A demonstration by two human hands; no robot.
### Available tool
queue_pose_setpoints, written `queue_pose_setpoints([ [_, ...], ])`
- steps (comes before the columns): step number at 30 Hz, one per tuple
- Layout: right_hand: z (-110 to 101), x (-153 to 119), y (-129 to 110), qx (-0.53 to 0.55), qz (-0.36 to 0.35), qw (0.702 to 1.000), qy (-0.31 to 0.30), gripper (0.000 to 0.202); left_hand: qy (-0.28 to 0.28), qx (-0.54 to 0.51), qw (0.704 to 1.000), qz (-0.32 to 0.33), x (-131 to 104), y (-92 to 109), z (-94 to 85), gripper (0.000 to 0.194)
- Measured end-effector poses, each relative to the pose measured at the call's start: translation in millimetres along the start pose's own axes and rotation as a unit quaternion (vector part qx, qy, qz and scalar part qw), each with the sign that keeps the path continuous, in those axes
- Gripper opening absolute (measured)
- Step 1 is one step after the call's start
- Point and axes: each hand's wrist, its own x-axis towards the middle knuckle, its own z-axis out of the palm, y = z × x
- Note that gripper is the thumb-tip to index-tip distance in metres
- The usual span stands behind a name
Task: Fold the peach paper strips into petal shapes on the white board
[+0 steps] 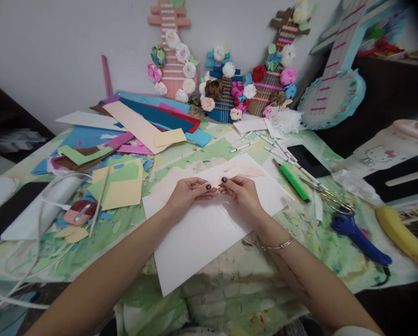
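Observation:
My left hand (191,193) and my right hand (240,189) meet above a white board (198,242) at the middle of the table. Both pinch a thin strip of pale peach crepe paper (249,172) between thumbs and fingers. One end of the paper stretches out to the right past my right hand. Behind my left hand lies more pale peach paper (165,184), partly over the board's far left edge. My fingertips nearly touch, and the bit of paper between them is mostly hidden.
Coloured paper strips (145,126) and yellow scraps (123,186) lie left. A green cutter (293,182), gold scissors (335,198), a blue glue gun (361,235), a phone (308,158) and a banana (403,235) lie right. Flower-decorated paper instruments (226,93) lean on the wall. A white cable (38,228) loops at left.

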Motion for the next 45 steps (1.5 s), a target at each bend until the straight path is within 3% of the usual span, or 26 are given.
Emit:
queue_pose_setpoints([
  [9, 7, -2, 3, -0.019, -0.012, 1.000, -0.002, 0.024, 0.007, 0.019, 1.000, 0.023, -1, -2, 3.9, 0.028],
  [13, 3, 1, -2, -0.020, -0.051, 0.998, 0.037, 0.022, 0.008, -0.015, 0.999, 0.030, -1, -1, 1.0, 0.024],
  [16, -1, 1, -5, -0.014, -0.058, 0.997, 0.056, 0.021, 0.042, -0.021, 0.998, 0.051, 0, 0, -3.0, 0.023],
  [20, 0, 0, -1, -0.061, -0.053, 0.997, 0.002, 0.017, 0.051, 0.003, 0.995, 0.086, 0, 1, -2.8, 0.029],
  [24, 2, 0, 4, -0.101, -0.053, 0.993, -0.041, 0.017, 0.017, 0.072, 0.996, 0.058, -1, 0, 0.4, 0.034],
  [31, 0, 2, 4, -0.099, -0.044, 0.994, -0.027, 0.022, 0.024, 0.102, 0.994, 0.016, -2, 6, 1.1, 0.035],
  [37, 8, -3, 2, -0.061, -0.014, 0.997, -0.040, 0.025, 0.025, 0.114, 0.993, 0.034, -3, 3, 2.2, 0.031],
  [45, 4, -1, 0, -0.057, -0.049, 0.997, 0.019, 0.020, 0.023, 0.110, 0.993, 0.040, -2, -4, 2.7, 0.029],
])
